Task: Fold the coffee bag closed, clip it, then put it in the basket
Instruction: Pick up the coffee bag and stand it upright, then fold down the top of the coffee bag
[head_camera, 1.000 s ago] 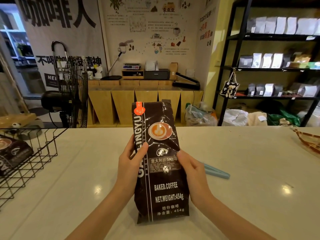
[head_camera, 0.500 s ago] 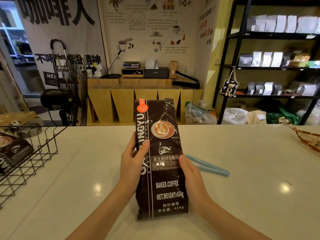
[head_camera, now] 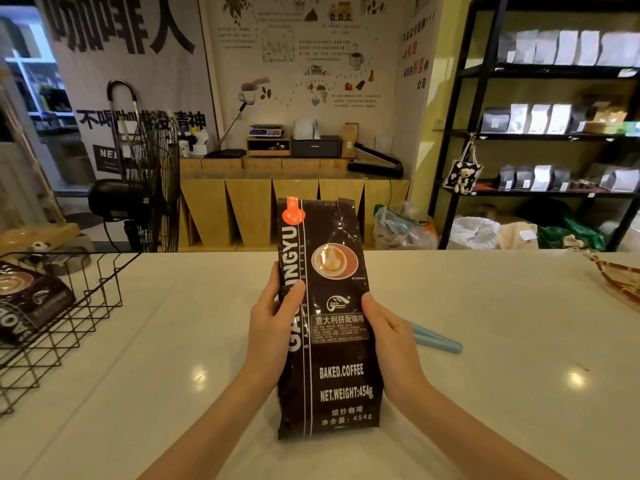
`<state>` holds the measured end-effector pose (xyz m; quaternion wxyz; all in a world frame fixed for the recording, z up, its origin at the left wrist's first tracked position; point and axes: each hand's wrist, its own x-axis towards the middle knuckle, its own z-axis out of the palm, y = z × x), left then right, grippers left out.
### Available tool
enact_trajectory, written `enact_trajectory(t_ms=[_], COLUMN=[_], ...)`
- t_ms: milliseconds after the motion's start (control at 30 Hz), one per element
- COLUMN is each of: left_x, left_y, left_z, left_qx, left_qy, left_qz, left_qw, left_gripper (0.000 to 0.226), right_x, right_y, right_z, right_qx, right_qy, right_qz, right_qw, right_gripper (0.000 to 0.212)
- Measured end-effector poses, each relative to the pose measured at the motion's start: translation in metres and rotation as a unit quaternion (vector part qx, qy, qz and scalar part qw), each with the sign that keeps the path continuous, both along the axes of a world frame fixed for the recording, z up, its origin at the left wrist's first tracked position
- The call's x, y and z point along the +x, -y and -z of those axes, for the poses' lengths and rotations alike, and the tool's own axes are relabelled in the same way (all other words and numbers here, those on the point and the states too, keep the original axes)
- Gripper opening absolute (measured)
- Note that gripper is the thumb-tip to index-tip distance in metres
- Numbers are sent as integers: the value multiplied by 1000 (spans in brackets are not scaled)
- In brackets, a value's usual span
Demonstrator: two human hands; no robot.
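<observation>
A tall dark brown coffee bag [head_camera: 332, 341] with a latte picture and white lettering stands upright on the white counter, its top edge straight and unfolded. My left hand [head_camera: 273, 327] grips its left side with the thumb on the front. My right hand [head_camera: 391, 337] presses against its right side. A light blue clip [head_camera: 436, 339] lies flat on the counter just right of my right hand, partly hidden by it. A black wire basket [head_camera: 86, 306] sits at the counter's left edge.
Another dark coffee bag [head_camera: 31, 303] lies inside the basket. A woven tray [head_camera: 620, 278] pokes in at the far right of the white counter [head_camera: 173, 358]. Beyond the counter stand a black fan [head_camera: 145, 188], wooden cabinets and black shelves with bags.
The bag has shifted slightly right and stands more upright. Both hands keep the same hold on its sides.
</observation>
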<state>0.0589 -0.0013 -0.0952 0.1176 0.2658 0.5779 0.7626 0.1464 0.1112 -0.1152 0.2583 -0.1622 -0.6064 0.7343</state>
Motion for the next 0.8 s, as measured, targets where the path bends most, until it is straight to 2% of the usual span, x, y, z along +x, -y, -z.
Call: enact_trajectory(t_ms=[167,267,333,367,433,533,600,667,700,767,800], left_x=[2,0,-1,-1,-1,0,1,3,4,7,8], left_y=[-1,-1,-1,-1,-2,-2,-1,0,1,1,1], left_z=[0,-1,-2,-2,-3,-4,-5,-6,-7,-9,-10], left_qx=[-4,-6,-14,-20,-32,-38,-33,-34,-34,-34,-34], left_qy=[-7,-7,-16,-22,-34,-31,-18,-13,-9,-4,-4], left_qz=[9,12,13,12,12,21,25,30,35,44,49], left_qw=[1000,1000,1000,999,999,999,999,999,999,998,998], left_gripper=[40,35,36,38,44,50,50,52,54,55,56], right_x=[0,-2,-6,-9,-16,-37,-56,-76,-85,-101,-107], right_y=[1,0,-4,-8,-14,-18,-15,-9,-6,-1,0], right_z=[1,-7,-17,-24,-48,-85,-105,-119,-124,-133,-136], right_qx=[-20,1,62,135,329,572,662,714,716,679,663], right_qy=[-8,-23,-36,-39,-54,-58,-34,9,45,107,119], right_qz=[30,43,74,106,150,117,99,87,77,65,73], right_qw=[999,999,995,984,931,810,742,694,692,723,735], right_gripper=[25,24,36,46,57,52,53,58,63,68,63])
